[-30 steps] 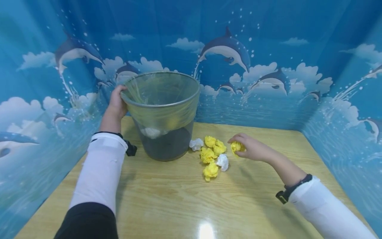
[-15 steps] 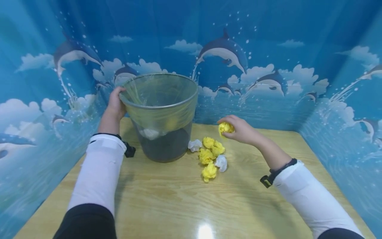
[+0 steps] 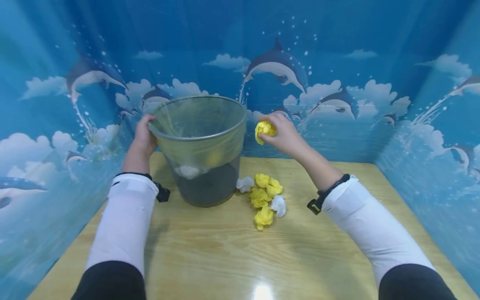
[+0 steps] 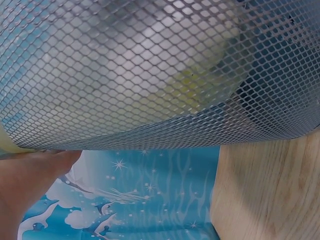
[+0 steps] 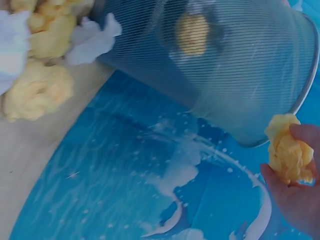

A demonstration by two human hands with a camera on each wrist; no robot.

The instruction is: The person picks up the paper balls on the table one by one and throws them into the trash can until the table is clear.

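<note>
A mesh wastebasket (image 3: 210,183) with a thin clear-yellow liner over its rim stands upright on the table. My left hand (image 3: 144,134) grips its rim at the left; in the left wrist view the hand (image 4: 35,175) shows only in part below the mesh. Between thumb and fingers, my right hand (image 3: 285,135) pinches a crumpled yellow paper ball (image 3: 265,132), raised just right of the basket's rim. On the table right of the basket lie several more yellow paper balls (image 3: 259,197) and two white ones, one white ball (image 3: 278,205) among them.
Through the mesh, a yellow ball (image 5: 192,34) and something whitish (image 4: 155,50) show inside the basket. A blue dolphin-print curtain (image 3: 322,62) surrounds the wooden table (image 3: 210,254) at the back and sides.
My right hand has lifted the yellow paper ball off the table and carried it up and left toward the basket. The left hand keeps its hold on the rim.
</note>
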